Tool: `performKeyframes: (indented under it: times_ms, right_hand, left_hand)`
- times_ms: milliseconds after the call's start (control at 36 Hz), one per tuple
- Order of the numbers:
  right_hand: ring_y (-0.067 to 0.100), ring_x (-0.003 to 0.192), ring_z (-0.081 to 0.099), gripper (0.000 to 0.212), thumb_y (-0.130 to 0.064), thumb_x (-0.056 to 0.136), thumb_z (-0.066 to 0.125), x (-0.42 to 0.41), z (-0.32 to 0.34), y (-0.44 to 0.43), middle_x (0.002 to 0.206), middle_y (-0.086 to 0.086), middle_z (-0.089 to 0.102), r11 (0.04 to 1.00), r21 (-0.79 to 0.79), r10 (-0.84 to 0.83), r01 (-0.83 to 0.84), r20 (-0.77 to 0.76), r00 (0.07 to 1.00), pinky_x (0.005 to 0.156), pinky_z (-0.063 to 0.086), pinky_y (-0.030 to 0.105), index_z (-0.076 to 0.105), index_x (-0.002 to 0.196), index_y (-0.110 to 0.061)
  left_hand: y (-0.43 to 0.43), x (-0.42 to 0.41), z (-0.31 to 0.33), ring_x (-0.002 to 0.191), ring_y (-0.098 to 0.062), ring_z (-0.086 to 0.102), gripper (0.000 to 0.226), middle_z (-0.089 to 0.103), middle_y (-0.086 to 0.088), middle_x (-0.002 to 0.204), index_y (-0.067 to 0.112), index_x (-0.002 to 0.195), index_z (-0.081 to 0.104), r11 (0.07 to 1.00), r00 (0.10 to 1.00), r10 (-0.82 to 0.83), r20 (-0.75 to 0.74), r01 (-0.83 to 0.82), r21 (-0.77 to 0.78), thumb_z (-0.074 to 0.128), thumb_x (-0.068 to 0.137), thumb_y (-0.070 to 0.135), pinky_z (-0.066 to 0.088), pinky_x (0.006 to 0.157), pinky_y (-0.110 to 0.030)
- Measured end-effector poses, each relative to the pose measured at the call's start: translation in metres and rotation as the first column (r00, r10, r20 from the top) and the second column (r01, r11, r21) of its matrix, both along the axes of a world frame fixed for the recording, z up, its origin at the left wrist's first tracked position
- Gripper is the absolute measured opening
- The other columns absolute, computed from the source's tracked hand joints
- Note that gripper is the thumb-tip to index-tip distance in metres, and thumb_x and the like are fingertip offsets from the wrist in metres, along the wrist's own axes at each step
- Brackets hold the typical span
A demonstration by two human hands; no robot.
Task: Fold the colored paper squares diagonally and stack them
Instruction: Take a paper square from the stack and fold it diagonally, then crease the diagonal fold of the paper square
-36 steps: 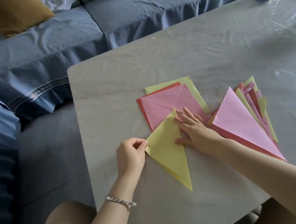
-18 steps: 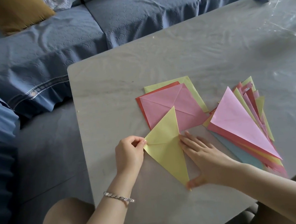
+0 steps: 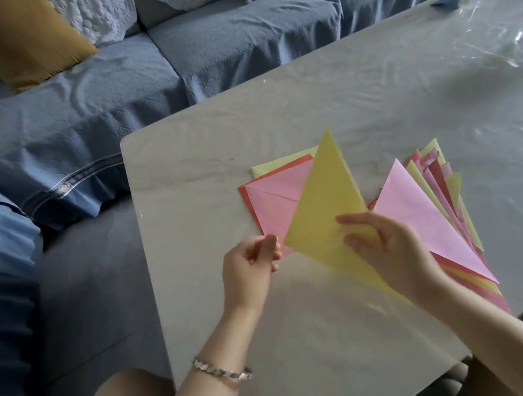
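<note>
Sat facing a blue sofa (image 3: 238, 40) across the top and left of the frame, with one mustard cushion (image 3: 15, 39) at upper left. Worked on one grey table (image 3: 300, 353) filling the centre and right, under a glossy film; likely chosen as a flat, hard bed to crease against.

Had the stack (image 3: 422, 220) of folded sheets fanned at centre right, pink on top, points toward the upper frame; probably left spread to take each new piece without squaring up. Could not count it for sure: many overlapped edges in pink, red and yellow, too close to separate.

Had the squares (image 3: 273, 203) just left of the stack, at frame centre, flat and near to hand, seemingly as the supply. Counted three showing: pale yellow-green lowest, red between, pink uppermost and creased across.

Held one yellow triangle (image 3: 325, 210) at centre, raised off the table, tip toward the top of the frame, covering part of the squares; by the look of it folded already and bound for the stack.

Gripped it with the right hand (image 3: 393, 258), thumb on the near face, toward the lower right edge. Held the left hand (image 3: 248, 272) just beside the triangle's left corner, fingers loosely curled, grasping nothing visible; touching the paper or not, could not tell. Counted two hands. Wore one bracelet (image 3: 222, 372) on the left wrist, lower centre.
</note>
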State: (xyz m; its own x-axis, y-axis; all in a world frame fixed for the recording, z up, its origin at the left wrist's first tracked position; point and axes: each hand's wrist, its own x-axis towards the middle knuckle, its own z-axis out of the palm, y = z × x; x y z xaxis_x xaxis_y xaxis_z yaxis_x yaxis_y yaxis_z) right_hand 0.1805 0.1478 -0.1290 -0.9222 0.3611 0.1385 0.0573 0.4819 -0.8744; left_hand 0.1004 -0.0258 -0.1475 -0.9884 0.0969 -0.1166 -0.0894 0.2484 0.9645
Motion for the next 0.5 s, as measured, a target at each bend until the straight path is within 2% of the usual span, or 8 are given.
performKeyframes:
  times_ms: [83,167,250,306,361,417,472,500]
  right_hand:
    - [-0.012,0.080,0.050,0.035,0.000,0.082,0.064,0.001,0.011,0.033,0.094,-0.017,0.056,0.979,0.108,-0.166,0.171,-0.052,0.985,0.066,0.034,0.005,0.063,0.099,-0.031]
    - [0.024,0.098,0.053,0.036,0.001,0.078,0.066,0.007,0.011,0.071,0.111,0.005,0.053,0.915,0.308,-0.296,0.259,0.079,0.952,0.075,0.036,0.022,0.066,0.106,-0.023]
    - [0.038,0.125,0.033,0.050,-0.009,0.076,0.070,0.014,-0.002,0.089,0.137,0.020,0.035,0.813,0.567,-0.408,0.134,0.391,0.825,0.098,0.034,0.043,0.058,0.123,-0.017]
    - [0.037,0.133,0.016,0.059,-0.011,0.072,0.074,0.015,-0.010,0.087,0.144,0.024,0.022,0.767,0.637,-0.433,0.075,0.429,0.792,0.106,0.023,0.049,0.054,0.127,-0.015]
    - [0.040,0.131,0.024,0.053,-0.008,0.067,0.078,0.009,-0.016,0.075,0.141,0.025,0.031,0.758,0.651,-0.340,0.047,0.332,0.880,0.105,0.026,0.051,0.063,0.117,-0.012]
    - [0.040,0.120,0.045,0.039,-0.005,0.068,0.077,-0.001,-0.018,0.054,0.132,0.021,0.047,0.803,0.596,-0.173,0.003,0.230,0.958,0.100,0.038,0.049,0.069,0.106,-0.009]
    - [0.040,0.114,0.054,0.041,0.002,0.068,0.074,-0.013,-0.023,0.035,0.129,0.019,0.053,0.820,0.561,0.024,-0.117,0.171,0.985,0.096,0.042,0.050,0.067,0.108,-0.006]
    - [0.039,0.119,0.051,0.044,0.001,0.071,0.072,-0.019,-0.024,0.025,0.133,0.019,0.050,0.802,0.564,0.106,-0.196,0.188,0.976,0.100,0.036,0.050,0.064,0.114,-0.005]
  left_hand:
    - [0.003,-0.009,0.002,0.074,-0.006,0.057,0.014,0.066,0.005,0.084,0.014,0.092,0.067,0.974,0.997,-0.020,-0.080,0.001,-0.228,0.059,0.089,0.025,0.038,0.058,-0.010]
    - [0.007,-0.018,-0.002,0.092,-0.009,0.052,0.037,0.053,-0.002,0.113,0.014,0.121,0.054,0.952,0.999,0.037,0.029,-0.026,-0.306,0.062,0.085,0.020,0.034,0.072,-0.015]
    - [0.014,-0.022,-0.003,0.092,-0.012,0.050,0.048,0.049,-0.005,0.119,0.016,0.128,0.046,0.935,0.995,0.048,0.089,-0.013,-0.355,0.063,0.084,0.021,0.036,0.076,-0.022]
    - [0.018,-0.024,-0.002,0.091,-0.013,0.049,0.048,0.050,-0.006,0.120,0.016,0.129,0.044,0.930,0.992,0.053,0.118,-0.006,-0.367,0.062,0.084,0.022,0.036,0.076,-0.022]
    - [0.021,-0.027,-0.001,0.096,-0.016,0.051,0.048,0.051,-0.006,0.123,0.016,0.129,0.044,0.936,0.985,0.063,0.160,-0.003,-0.353,0.061,0.084,0.021,0.037,0.077,-0.023]
    - [0.024,-0.029,-0.001,0.098,-0.018,0.053,0.047,0.052,-0.006,0.124,0.016,0.128,0.045,0.947,0.977,0.085,0.195,-0.018,-0.320,0.061,0.084,0.020,0.037,0.078,-0.023]
    - [0.026,-0.032,0.000,0.093,-0.018,0.053,0.047,0.054,-0.006,0.122,0.015,0.127,0.047,0.960,0.969,0.103,0.224,-0.039,-0.277,0.061,0.083,0.018,0.038,0.077,-0.023]
    - [0.026,-0.033,0.000,0.093,-0.021,0.055,0.046,0.055,-0.007,0.120,0.015,0.126,0.047,0.967,0.963,0.115,0.246,-0.052,-0.250,0.062,0.082,0.017,0.039,0.076,-0.024]
